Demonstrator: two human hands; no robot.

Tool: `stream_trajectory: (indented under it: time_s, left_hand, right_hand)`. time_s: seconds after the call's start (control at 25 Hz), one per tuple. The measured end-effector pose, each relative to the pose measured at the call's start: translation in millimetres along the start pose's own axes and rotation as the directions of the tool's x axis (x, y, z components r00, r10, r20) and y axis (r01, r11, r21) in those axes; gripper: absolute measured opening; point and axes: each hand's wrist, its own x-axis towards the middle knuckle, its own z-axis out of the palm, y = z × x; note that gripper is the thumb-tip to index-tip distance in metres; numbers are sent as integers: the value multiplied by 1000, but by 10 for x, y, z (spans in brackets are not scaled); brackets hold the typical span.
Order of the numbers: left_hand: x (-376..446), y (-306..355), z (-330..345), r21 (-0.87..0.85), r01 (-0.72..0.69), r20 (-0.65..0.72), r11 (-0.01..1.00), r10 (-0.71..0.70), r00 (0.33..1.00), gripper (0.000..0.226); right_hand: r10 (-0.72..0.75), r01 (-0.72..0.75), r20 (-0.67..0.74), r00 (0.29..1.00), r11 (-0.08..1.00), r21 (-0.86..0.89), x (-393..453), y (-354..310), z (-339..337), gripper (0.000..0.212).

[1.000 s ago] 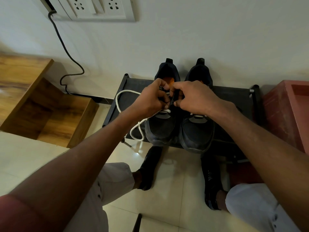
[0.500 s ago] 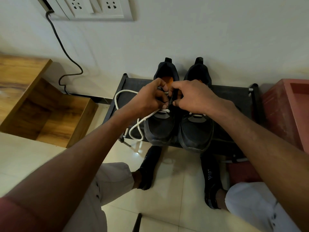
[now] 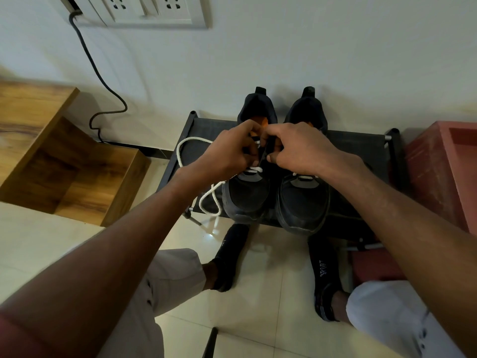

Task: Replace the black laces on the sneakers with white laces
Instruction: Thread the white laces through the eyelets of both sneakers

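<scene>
With the 2 sneakers [image 3: 273, 192] side by side at the shoe rack's [image 3: 361, 148] front edge, left hand [image 3: 227, 151] and right hand [image 3: 299, 148] each pinch the white lace [image 3: 191, 161] over the left shoe's eyelets, so feed the tip straight and draw the slack evenly.

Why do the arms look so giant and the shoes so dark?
Head view: the wide-angle lens stretches the forearms near the edges; dim light swallows detail on the two black fabric sneakers, so only the white rope lace stands out; the glossy cream floor tiles show a small glare spot.
</scene>
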Motion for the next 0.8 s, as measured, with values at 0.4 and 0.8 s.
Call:
stream_trajectory:
  time_s: [0.4,0.8]
  left_hand:
    - [-22,22,74,-268,118,10,956,-120,993,59]
    - [-5,62,82,309,-95,15,946,95,995,77]
  right_hand:
    - [6,-8,-85,996,1000,-16,-26,-2,40,21]
    - [7,-17,-153,988,998,-66,-59,-55,41,40]
